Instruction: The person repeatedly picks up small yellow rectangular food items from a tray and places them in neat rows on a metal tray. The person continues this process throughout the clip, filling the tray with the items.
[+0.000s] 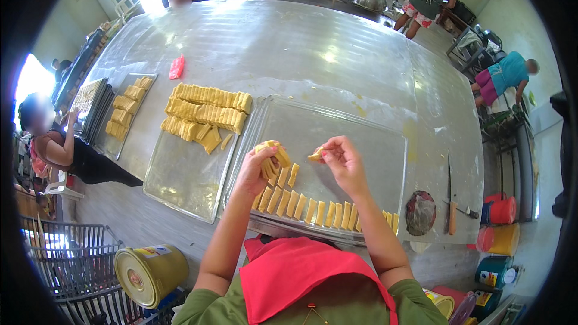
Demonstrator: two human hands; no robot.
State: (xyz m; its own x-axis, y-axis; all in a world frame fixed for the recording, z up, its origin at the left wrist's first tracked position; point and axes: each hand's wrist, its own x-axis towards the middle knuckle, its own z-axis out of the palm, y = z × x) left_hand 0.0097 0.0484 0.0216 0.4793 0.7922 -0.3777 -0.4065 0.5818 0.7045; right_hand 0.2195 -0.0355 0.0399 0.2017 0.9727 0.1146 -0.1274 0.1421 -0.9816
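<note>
My left hand point(256, 169) grips a small stack of yellow dough strips point(276, 158) above a metal baking tray point(361, 137). Between the thumb and fingers of my right hand point(342, 160) is a single dough piece point(315, 155), held over the same tray. Along the tray's near edge lies a row of separate dough strips point(311, 210), partly hidden by my right forearm. A shorter second row point(293, 175) begins beneath my left hand. To the left, cut dough strips point(207, 108) are packed in rows, their near end resting on another tray point(185, 176).
A long knife point(451, 207) and a plastic-wrapped dark bundle point(420, 213) lie right of the tray. Farther left are a tray of dough strips point(124, 113), stacked trays point(92, 104) and a seated person point(54, 144). A lidded bucket point(153, 273) stands at lower left. Others work around the room.
</note>
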